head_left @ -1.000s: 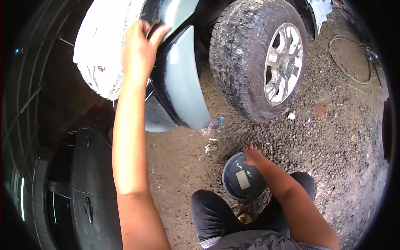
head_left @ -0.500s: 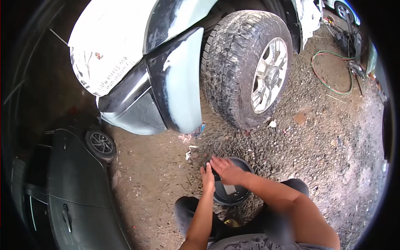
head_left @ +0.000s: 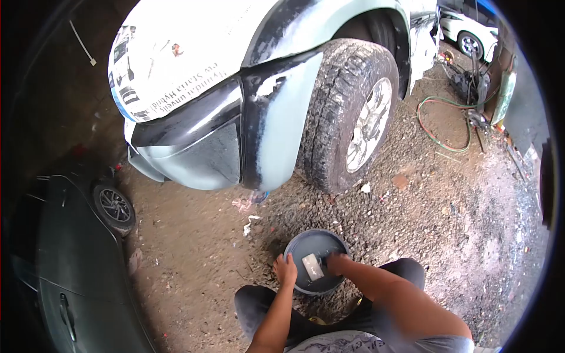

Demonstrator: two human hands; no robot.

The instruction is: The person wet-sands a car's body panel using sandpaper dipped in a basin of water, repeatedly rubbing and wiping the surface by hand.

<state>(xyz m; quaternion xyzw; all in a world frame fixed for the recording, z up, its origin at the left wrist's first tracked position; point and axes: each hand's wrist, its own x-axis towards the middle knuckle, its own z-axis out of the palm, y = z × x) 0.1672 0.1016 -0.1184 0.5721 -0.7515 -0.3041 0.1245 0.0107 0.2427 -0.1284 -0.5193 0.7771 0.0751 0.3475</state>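
A round dark bucket [head_left: 321, 233] stands on the ground between my knees, with greyish water inside. My left hand [head_left: 285, 270] grips its left rim, thumb on the edge and fingers down the outer wall. In the bucket's right half is my right hand [head_left: 337, 263], blurred by motion. Its fingertips are hard to make out, and something dark shows beside them. A pale rectangular block [head_left: 312, 267] lies in the bucket just left of that hand.
Ahead is a vehicle with a sanded, partly primed bumper [head_left: 194, 159], newspaper masking [head_left: 176, 65] and a muddy front tyre [head_left: 338, 117]. A dark car [head_left: 88, 265] stands at left. Red and green hoses [head_left: 421, 120] lie at right on gravel.
My hands were together above the bucket and have parted. The left has moved onto the rim, and the right has gone down into the bucket. The view has shifted, with the pale block now plainer.
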